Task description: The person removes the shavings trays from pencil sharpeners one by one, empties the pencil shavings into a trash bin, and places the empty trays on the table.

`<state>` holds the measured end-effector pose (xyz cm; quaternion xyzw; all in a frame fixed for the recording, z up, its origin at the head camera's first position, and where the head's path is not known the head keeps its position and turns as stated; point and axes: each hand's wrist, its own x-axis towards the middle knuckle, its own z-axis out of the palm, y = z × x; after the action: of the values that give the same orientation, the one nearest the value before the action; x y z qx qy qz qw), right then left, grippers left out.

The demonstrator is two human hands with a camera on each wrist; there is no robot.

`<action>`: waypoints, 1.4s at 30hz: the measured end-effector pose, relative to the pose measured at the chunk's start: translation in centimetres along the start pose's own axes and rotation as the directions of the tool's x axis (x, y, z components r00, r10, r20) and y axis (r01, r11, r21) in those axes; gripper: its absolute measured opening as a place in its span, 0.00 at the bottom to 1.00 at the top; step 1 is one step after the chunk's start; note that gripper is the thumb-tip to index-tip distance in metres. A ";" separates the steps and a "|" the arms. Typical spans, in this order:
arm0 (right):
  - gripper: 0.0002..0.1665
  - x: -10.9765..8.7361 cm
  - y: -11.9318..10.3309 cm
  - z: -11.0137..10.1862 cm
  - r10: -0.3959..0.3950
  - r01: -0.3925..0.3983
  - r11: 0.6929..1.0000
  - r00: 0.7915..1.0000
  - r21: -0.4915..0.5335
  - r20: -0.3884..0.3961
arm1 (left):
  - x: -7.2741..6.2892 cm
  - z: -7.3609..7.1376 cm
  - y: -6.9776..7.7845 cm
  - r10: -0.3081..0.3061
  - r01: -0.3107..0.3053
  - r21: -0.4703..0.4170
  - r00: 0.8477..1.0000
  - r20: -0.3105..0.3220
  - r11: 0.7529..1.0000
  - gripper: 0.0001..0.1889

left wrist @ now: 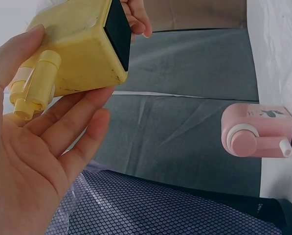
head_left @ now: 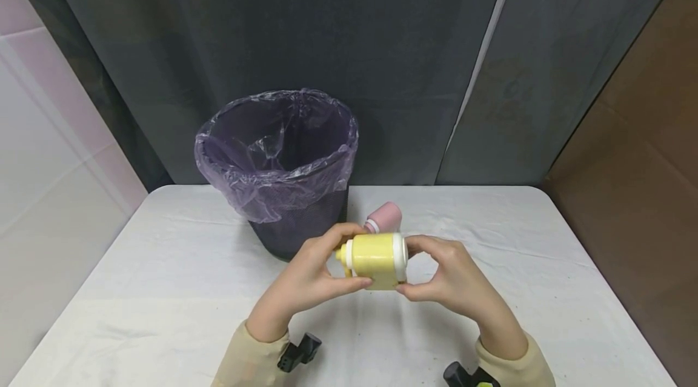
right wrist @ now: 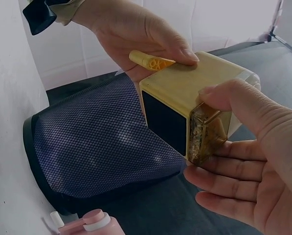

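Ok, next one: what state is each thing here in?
Yellow crank device: raised off the table, held by left hand and right hand.
Clear compartment: on the yellow crank device, bits of debris inside.
Pink crank device: on the table, not held.
Bin: upright, open-topped.
Purple liner: inside the bin, edge folded outward.

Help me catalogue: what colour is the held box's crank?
The crank is yellow, clearest in the left wrist view.

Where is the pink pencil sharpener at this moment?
In the head view, the pink pencil sharpener is slightly right of centre, on the white table, just right of the mesh bin and behind the held yellow sharpener.
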<state>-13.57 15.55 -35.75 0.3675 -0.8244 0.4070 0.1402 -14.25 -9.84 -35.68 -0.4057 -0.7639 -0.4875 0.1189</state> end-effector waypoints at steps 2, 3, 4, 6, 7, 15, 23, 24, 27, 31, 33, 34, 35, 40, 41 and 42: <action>0.33 0.0 0.0 0.0 -0.001 0.001 1.000 1.000 0.001 0.003 | 0.0 0.0 0.0 0.009 -0.009 0.006 1.000 0.000 1.000 0.33; 0.33 0.0 0.0 0.0 -0.001 0.001 1.000 1.000 0.002 0.004 | 0.0 0.0 0.0 0.014 -0.014 0.008 1.000 0.001 1.000 0.33; 0.33 0.0 0.0 0.0 -0.002 0.002 1.000 1.000 0.003 0.003 | 0.0 0.0 0.0 0.018 -0.018 0.009 1.000 0.002 1.000 0.33; 0.33 0.0 0.0 0.0 -0.006 0.006 1.000 1.000 0.003 0.003 | 0.0 -0.1 0.0 0.020 -0.020 0.007 1.000 0.006 1.000 0.33; 0.32 0.0 0.0 -0.1 -0.007 0.007 1.000 1.000 0.002 0.004 | 0.0 -0.1 0.0 0.023 -0.023 0.006 1.000 0.009 1.000 0.33; 0.31 0.0 0.1 -0.1 -0.020 0.020 1.000 1.000 0.005 0.018 | -0.1 -0.2 0.0 0.018 -0.018 0.002 1.000 0.020 1.000 0.33; 0.30 0.0 0.1 -0.3 -0.022 0.021 1.000 0.999 0.022 0.030 | -0.1 -0.3 0.1 0.013 -0.013 -0.004 0.999 0.029 1.000 0.33; 0.30 0.0 0.1 -0.3 -0.021 0.020 1.000 0.999 0.022 0.031 | -0.1 -0.3 0.1 0.015 -0.015 -0.002 0.999 0.031 1.000 0.33; 0.30 0.0 0.0 -0.4 -0.017 0.016 1.000 0.999 0.022 0.035 | -0.1 -0.4 0.1 0.021 -0.021 -0.001 0.999 0.036 1.000 0.33; 0.29 0.0 0.1 -0.4 -0.006 0.005 1.000 0.999 0.026 0.040 | -0.1 -0.4 0.1 0.024 -0.024 -0.004 0.999 0.038 1.000 0.33; 0.30 0.0 0.1 -0.4 -0.002 0.001 1.000 0.999 0.028 0.041 | -0.1 -0.4 0.1 0.027 -0.027 -0.003 0.999 0.038 1.000 0.33; 0.30 0.0 0.1 -0.4 0.000 -0.001 1.000 0.999 0.030 0.042 | -0.1 -0.4 0.0 0.028 -0.028 -0.003 0.999 0.038 1.000 0.33; 0.30 0.0 0.1 -0.4 0.001 -0.002 1.000 0.999 0.031 0.041 | -0.1 -0.4 0.0 0.029 -0.029 -0.002 0.999 0.037 1.000 0.33; 0.30 0.0 0.1 -0.4 0.003 -0.004 0.999 0.999 0.031 0.033 | -0.1 -0.3 0.0 0.036 -0.036 0.002 0.999 0.033 0.999 0.33; 0.30 0.0 0.1 -0.3 0.003 -0.003 1.000 1.000 0.030 0.029 | -0.1 -0.3 0.0 0.037 -0.037 0.003 0.999 0.030 0.999 0.33; 0.30 0.0 0.1 -0.3 0.003 -0.004 1.000 1.000 0.029 0.027 | -0.1 -0.3 0.0 0.036 -0.036 0.006 0.999 0.028 0.999 0.33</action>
<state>-13.67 15.84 -35.62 0.3734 -0.8209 0.4143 0.1231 -14.31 -10.14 -35.59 -0.4256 -0.7597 -0.4773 0.1184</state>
